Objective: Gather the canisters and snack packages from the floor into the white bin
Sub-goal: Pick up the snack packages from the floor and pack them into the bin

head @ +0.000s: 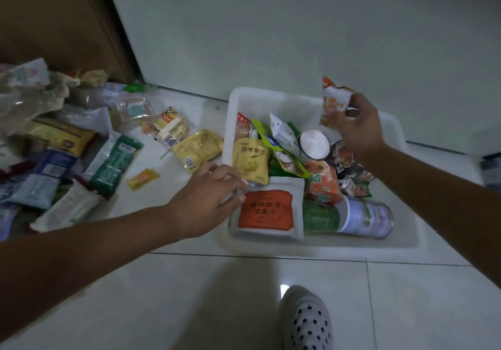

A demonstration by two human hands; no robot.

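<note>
The white bin (pixel 271 93) stands on the floor (pixel 189 295), crowded with packets. Above its far side the right hand (pixel 357 129) pinches an orange-and-white snack packet (pixel 334 100) whose print is blurred. The left hand (pixel 206 200) reaches over the bin's left rim with its fingers loosely curved at a yellow pouch (pixel 250 159) reading 桔梗梨汁; whether it grips is unclear. A canister (pixel 366 218) lies below the right forearm.

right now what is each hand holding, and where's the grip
Right hand pinches an orange-and-white snack packet at its lower right edge. Left hand touches the orange-labelled pouch at its corner; a grip cannot be told.
</note>
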